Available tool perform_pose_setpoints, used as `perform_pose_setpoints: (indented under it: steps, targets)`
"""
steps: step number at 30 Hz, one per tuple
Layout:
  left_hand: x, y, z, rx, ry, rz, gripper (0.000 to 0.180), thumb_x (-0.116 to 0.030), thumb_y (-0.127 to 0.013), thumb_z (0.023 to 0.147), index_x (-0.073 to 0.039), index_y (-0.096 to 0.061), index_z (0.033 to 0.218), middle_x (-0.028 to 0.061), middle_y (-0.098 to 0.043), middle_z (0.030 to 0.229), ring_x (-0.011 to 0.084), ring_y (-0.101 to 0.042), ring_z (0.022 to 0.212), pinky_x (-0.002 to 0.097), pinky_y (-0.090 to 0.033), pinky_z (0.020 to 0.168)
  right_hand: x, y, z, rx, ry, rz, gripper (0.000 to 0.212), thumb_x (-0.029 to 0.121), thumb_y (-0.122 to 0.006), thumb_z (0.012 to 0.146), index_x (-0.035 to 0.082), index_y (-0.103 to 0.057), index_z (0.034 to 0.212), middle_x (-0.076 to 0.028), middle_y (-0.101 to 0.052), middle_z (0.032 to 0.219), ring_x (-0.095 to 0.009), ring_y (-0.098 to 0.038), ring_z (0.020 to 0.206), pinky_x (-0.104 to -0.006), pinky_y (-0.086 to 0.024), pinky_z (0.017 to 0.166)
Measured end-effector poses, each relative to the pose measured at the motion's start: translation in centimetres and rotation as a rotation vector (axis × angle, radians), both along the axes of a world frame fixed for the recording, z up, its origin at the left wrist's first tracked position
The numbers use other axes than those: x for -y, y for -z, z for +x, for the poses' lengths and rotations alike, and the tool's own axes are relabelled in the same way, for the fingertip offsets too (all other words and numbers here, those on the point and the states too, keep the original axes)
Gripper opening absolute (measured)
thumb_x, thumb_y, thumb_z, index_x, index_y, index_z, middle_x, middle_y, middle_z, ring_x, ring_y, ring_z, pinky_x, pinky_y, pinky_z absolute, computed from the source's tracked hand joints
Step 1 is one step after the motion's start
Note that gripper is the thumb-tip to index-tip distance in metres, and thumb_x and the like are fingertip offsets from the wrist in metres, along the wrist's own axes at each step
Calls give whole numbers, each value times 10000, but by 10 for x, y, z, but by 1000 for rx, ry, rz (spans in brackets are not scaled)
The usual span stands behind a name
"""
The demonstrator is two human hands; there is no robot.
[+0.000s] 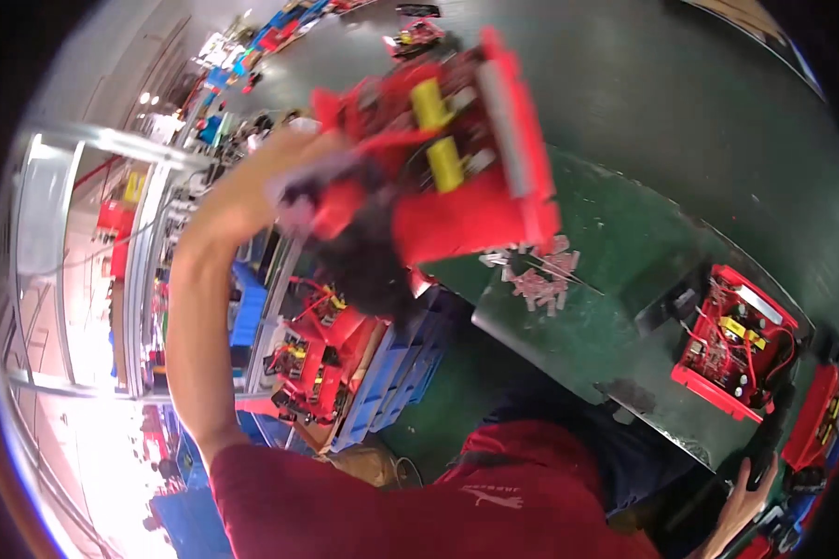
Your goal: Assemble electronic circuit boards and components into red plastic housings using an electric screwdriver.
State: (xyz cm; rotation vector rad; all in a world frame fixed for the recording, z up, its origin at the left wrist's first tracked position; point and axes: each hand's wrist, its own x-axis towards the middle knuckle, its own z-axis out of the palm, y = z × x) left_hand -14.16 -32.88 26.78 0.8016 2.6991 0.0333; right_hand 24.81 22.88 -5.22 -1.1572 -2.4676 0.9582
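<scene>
Red plastic makes up the open, box-shaped housing with yellow blocks inside (466, 219), held in the air by the left hand (309, 156), which grips its left side; blur hides the exact finger placement. A dark, fuzzy mass (368, 265) hangs just below the hand, too smeared to identify. The step in hand appears to be carrying this housing one-handed, off the table's left corner; the next move would call for a firm grip and keeping the loose inner parts level. The right hand (747, 494) is low at the table's right end, fingers parted beside a black part (766, 455); I cannot tell whether it grips. On the green-topped table (615, 233), a second red housing (694, 380) lies near the right corner, and a heap of pale pinkish strips (545, 279) near the left one. Blue plastic crates (382, 401) stand beyond the left corner, bearing more red housings (345, 331).
</scene>
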Motion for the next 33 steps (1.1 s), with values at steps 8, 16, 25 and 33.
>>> perform_pose_setpoints:
  steps: [8, 16, 25, 33]
  targets:
    - [202, 69, 183, -39, -924, 390, 268, -73, -618, 918, -50, -665, 1182, 47, -675, 1111, 158, -614, 1028, 299, -494, 911, -6, 1, -31, 33, 4, 136, 617, 248, -684, 903, 59, -470, 1450, -205, -612, 1321, -299, -603, 1189, -392, -456, 995]
    - [304, 184, 109, 425, -1393, 404, 297, -191, -584, 918, 46, -631, 1090, 213, -662, 847, 395, -708, 765, 481, -632, 672, -11, -2, -38, 76, -33, 157, 577, 308, -642, 965, 89, -480, 1473, -183, -570, 1414, -290, -548, 1299, -383, -399, 1073]
    - [416, 294, 90, -4, -1331, 47, 470, -306, -756, 825, 147, -684, 929, 285, -717, 834, 383, -743, 795, 448, -581, 673, -9, -3, -37, 67, -29, 170, 563, 277, -630, 975, 72, -475, 1476, -183, -555, 1436, -288, -536, 1312, -384, -392, 1088]
    - [401, 269, 92, -182, -1292, -86, 496, -378, -737, 834, 109, -698, 747, 291, -712, 801, 421, -726, 799, 485, -562, 736, -7, -2, -41, 90, -11, 163, 564, 263, -637, 968, 95, -474, 1481, -183, -557, 1436, -293, -541, 1311, -398, -399, 1087]
